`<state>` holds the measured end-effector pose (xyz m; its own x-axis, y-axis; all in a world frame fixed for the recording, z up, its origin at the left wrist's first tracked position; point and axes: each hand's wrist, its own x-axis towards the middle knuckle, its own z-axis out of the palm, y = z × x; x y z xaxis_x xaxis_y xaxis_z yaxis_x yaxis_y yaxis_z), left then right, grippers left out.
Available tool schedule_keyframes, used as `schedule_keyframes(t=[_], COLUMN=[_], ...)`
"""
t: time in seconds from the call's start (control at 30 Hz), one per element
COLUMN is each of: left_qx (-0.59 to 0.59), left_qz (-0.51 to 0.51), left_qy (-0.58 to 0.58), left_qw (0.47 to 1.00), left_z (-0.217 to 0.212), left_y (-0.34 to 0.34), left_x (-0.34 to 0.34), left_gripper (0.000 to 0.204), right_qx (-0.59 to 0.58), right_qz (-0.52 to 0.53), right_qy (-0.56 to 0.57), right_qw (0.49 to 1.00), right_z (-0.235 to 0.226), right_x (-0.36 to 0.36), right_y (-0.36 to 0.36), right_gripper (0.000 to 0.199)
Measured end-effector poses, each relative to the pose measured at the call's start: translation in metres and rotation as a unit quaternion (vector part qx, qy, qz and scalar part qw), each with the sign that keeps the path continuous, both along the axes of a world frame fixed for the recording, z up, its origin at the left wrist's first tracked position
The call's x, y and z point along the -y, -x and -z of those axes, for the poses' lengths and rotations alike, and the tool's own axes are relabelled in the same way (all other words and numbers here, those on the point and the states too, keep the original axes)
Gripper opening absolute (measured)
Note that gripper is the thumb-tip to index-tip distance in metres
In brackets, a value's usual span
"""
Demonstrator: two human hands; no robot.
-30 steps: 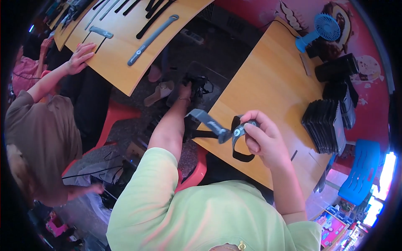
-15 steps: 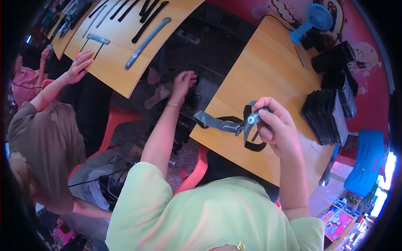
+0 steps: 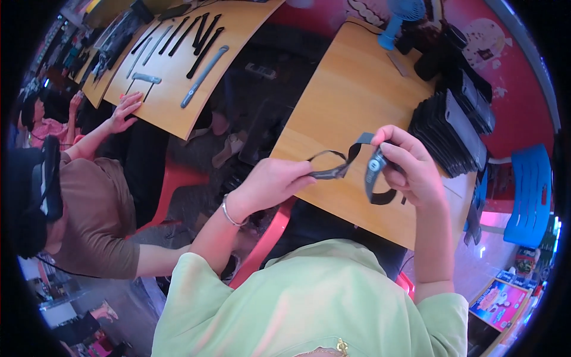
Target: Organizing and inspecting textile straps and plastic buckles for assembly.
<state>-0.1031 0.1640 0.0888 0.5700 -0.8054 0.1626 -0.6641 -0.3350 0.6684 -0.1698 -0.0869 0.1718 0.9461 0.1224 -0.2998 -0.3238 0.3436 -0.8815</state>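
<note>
A grey fabric strap (image 3: 373, 174) with a round white mark and a dark underside is stretched in loops between both my hands, above the wooden table. My left hand (image 3: 269, 183) pinches its left end, thumb and fingers pressed together. On the other side my right hand (image 3: 418, 168) grips the strap between thumb and curled fingers, and a loop hangs below them. Whether the looped pieces are one strap or two linked ones I cannot tell.
A stack of flat black pieces (image 3: 446, 140) stands at the table's right side, with a blue fan (image 3: 397, 25) farther back. On a second table (image 3: 169, 110) lie a long grey strap (image 3: 205, 77) and several black straps, beside a co-worker's hand (image 3: 125, 113).
My left hand has come up from beside the table and taken hold of the strap's left end. The strap is now drawn out between both hands; the view has shifted slightly.
</note>
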Motion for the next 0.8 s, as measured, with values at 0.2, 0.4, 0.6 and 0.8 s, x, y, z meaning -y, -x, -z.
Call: schedule_keyframes(t=[0.2,0.4,0.6,0.8], left_qx=[0.197,0.273,0.057,-0.478], left_qz=[-0.017,-0.021,0.020,-0.020], left_qy=[-0.007,-0.015,0.080,0.535], left_qw=[0.980,0.962,0.995,0.697], left_z=[-0.018,-0.027,-0.006,-0.019], left_y=[0.006,0.032,0.034,0.035], left_x=[-0.003,0.017,0.054,0.079], left_gripper=[0.020,0.019,0.092,0.049], right_qx=[-0.053,-0.010,0.045,0.012], right_qz=[-0.165,-0.198,-0.062,-0.061], right_qy=[0.205,0.229,0.280,0.300], right_qw=[0.963,0.953,0.957,0.952], right_z=[-0.015,-0.016,-0.013,-0.013], right_x=[0.059,0.081,0.079,0.031], right_y=[0.055,0.103,0.120,0.102], right_gripper=[0.016,0.016,0.037,0.042])
